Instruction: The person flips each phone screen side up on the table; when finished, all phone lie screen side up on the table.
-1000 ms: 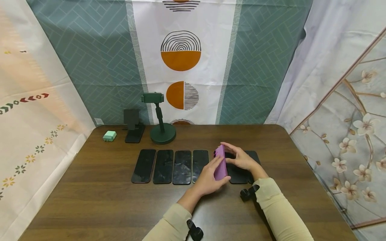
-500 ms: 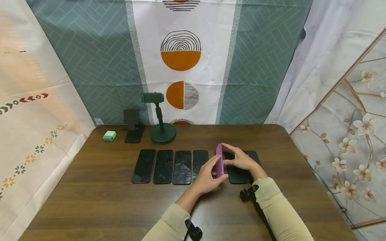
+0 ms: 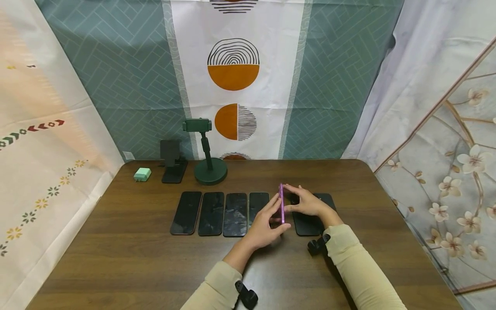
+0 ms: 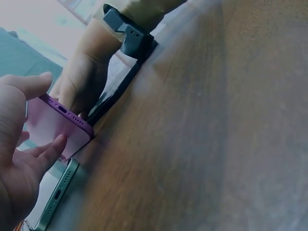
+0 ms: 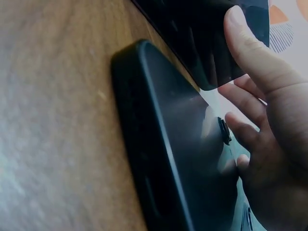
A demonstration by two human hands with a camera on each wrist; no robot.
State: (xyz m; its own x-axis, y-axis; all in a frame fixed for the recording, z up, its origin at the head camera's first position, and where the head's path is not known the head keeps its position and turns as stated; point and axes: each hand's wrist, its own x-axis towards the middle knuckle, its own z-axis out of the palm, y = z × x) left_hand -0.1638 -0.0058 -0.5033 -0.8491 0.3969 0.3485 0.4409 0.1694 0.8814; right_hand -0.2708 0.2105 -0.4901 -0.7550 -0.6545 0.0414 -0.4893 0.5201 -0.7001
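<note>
Gripping the purple phone by its port end is the left hand, thumb and fingers clamped round it; the right hand pinches farther along, thumb on the dark screen. Held on edge between the pale-rimmed phone and the black phone, it points lengthwise toward the back of the table, its back facing left; the head view shows only its thin side, and contact below is unclear.
</note>
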